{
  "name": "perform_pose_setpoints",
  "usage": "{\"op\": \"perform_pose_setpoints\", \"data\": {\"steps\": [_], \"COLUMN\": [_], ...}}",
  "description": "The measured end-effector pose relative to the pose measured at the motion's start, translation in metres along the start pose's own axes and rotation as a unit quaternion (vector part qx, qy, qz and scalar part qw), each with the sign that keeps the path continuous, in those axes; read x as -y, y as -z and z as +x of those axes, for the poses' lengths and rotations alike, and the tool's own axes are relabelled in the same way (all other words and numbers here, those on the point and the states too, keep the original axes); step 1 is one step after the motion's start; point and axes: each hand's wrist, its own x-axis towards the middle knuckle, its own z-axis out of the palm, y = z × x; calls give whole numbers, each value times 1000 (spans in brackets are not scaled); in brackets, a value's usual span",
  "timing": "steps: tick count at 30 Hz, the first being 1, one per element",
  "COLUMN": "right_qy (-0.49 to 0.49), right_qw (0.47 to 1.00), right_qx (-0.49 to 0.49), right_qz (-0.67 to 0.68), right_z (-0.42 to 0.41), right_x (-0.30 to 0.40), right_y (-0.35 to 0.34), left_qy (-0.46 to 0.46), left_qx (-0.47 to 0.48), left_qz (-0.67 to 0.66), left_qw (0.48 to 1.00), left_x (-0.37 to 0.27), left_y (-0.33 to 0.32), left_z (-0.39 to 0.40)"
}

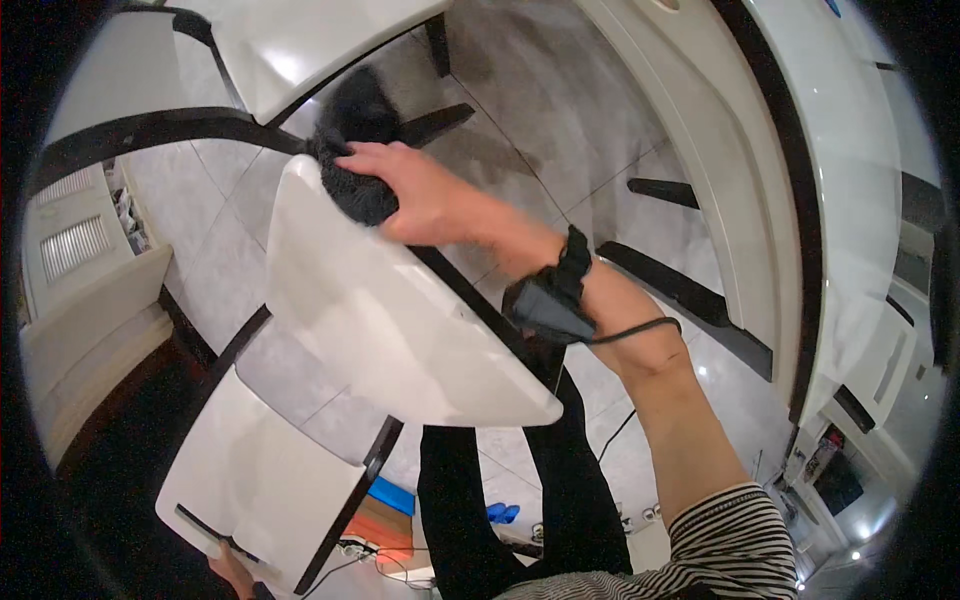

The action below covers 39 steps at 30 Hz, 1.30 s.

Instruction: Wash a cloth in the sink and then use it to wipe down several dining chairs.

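Note:
A white chair seat [375, 322] with dark side rails is tilted in front of me. My right hand [412, 187] holds a dark grey fluffy cloth [356, 176] against the seat's far left edge; part of the cloth is blurred. At the lower left, my left hand [231, 571] grips the chair's white backrest [262, 457] by its top edge, near a dark slot, and most of its fingers are hidden. A black device [547, 307] with a cable is strapped around my right wrist.
Another white chair [315, 45] with dark framing stands at the top left, close to the cloth. A glossy white table [851, 187] with a dark band curves along the right. Louvred white cabinet doors [75, 244] are at the left. Blue slippers [502, 513] lie on the tiled floor [517, 105].

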Motion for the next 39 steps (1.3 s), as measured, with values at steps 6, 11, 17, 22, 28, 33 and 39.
{"op": "perform_pose_setpoints", "data": {"steps": [6,11,17,22,28,33,39], "right_qy": [-10,-252,-366,-392,-278,-206,-60], "right_qw": [997,960,927,917,883,804,788], "right_qx": [30,65,41,76,128,216,238], "right_qz": [65,102,73,15,-356,-514,-564], "right_z": [-87,-209,-299,-357,-388,-407,-407], "right_x": [-25,-10,49,105,165,212,259], "right_y": [36,52,89,93,115,154,200], "left_qy": [70,90,29,92,89,33,30], "left_qx": [0,-16,69,97,204,230,204], "left_qz": [37,144,25,-53,-209,-289,-312], "left_qw": [997,985,997,990,952,929,927], "left_x": [-56,-85,-87,-209,-241,-278,-323], "left_y": [-51,-19,16,-14,-5,-15,-14], "left_z": [-11,-20,-22,-93,-111,-131,-166]}}
